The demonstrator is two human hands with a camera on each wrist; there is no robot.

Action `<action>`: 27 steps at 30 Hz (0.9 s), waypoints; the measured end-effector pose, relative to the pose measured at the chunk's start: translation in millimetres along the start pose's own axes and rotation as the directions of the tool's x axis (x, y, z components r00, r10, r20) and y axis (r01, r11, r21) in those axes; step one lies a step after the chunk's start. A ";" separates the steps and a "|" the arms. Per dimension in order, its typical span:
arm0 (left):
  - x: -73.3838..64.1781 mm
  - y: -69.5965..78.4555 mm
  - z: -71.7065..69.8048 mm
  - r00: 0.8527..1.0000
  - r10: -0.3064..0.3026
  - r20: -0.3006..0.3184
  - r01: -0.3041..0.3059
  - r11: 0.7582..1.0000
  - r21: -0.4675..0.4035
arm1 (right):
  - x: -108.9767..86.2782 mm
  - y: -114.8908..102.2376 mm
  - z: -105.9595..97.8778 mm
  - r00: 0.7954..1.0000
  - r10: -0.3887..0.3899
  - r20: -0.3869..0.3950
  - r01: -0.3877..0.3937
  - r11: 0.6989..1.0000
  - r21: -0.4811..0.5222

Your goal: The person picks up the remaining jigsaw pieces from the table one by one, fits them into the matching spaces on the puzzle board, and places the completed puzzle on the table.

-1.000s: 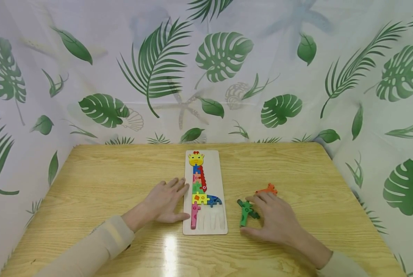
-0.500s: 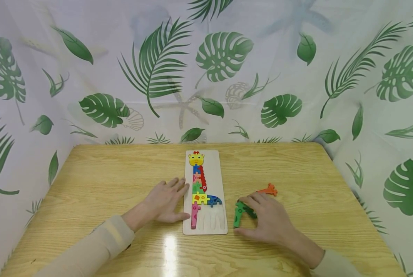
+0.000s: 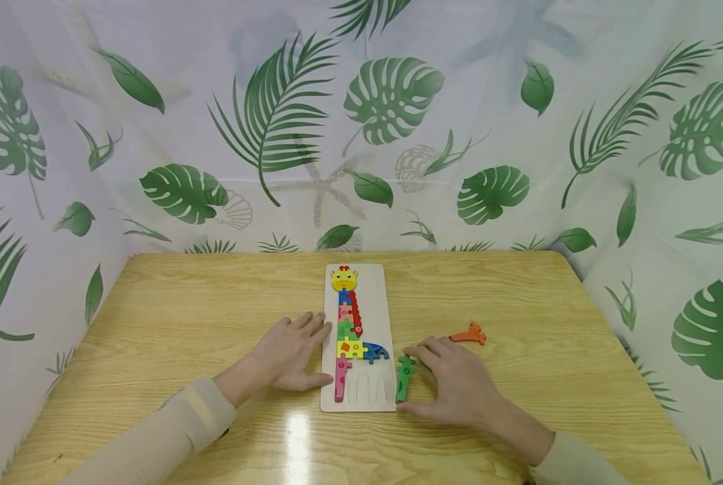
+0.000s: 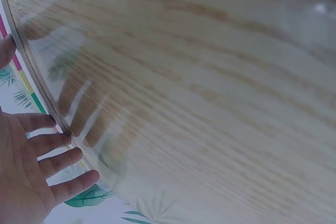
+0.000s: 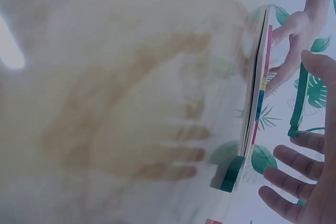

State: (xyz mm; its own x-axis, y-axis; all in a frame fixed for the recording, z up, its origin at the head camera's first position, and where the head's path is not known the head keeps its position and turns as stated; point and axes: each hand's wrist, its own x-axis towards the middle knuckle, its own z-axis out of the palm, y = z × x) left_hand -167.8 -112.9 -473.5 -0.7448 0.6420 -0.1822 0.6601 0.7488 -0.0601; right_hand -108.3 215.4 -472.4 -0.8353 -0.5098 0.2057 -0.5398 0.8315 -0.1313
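A wooden giraffe puzzle board (image 3: 373, 289) lies upright in the middle of the table, with several coloured pieces set in it, from the yellow head (image 3: 344, 279) to a pink leg (image 3: 340, 378). My left hand (image 3: 291, 353) lies flat with fingers spread, thumb and fingertips on the board's left edge. At the board's lower right edge, my right hand (image 3: 461, 384) pinches a green leg-shaped puzzle piece (image 3: 404, 378) by its ends, between thumb and forefinger. The right wrist view also shows this green piece (image 5: 298, 100). Leg-shaped recesses (image 3: 370, 384) show bare wood beside the pink leg.
An orange puzzle piece (image 3: 469, 333) rests on the table just beyond my right hand. A dark green piece (image 5: 232, 173) appears in the right wrist view, hidden in the head view. Leaf-patterned cloth (image 3: 422, 202) hangs behind the wooden table (image 3: 215, 289).
My right hand has taken the green piece from the right and carried it left to the board's edge. The dark green piece has gone out of sight behind this hand. My left hand stays still.
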 end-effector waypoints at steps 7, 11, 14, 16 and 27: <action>0.7 0.2 0.8 1.000 -0.003 0.011 0.003 1.000 -0.001 | 4.7 -3.5 -0.6 0.998 -0.025 0.056 0.026 1.000 -0.012; 1.1 0.0 1.4 1.000 -0.007 0.019 0.007 1.000 -0.001 | 8.0 -5.7 -3.0 0.996 -0.051 0.076 0.052 0.999 -0.013; 1.0 0.2 0.9 1.000 -0.009 0.021 0.009 1.000 0.002 | 10.0 -6.2 -2.1 0.994 -0.084 0.063 0.085 0.996 -0.014; 0.7 0.2 0.7 1.000 -0.009 0.021 0.009 1.000 0.004 | 11.5 -6.6 -0.2 0.993 -0.102 0.062 0.103 0.995 -0.016; 0.7 1.4 -0.7 1.000 -0.004 0.008 0.004 1.000 0.000 | 22.8 -17.2 2.8 0.981 -0.121 0.154 0.122 0.993 0.005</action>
State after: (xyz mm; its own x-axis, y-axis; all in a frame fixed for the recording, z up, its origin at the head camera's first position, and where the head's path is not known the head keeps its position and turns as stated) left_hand -167.4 -111.3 -473.0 -0.7468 0.6374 -0.1899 0.6569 0.7515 -0.0609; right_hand -118.3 188.9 -468.2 -0.7696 -0.6349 0.0688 -0.6383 0.7618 -0.1103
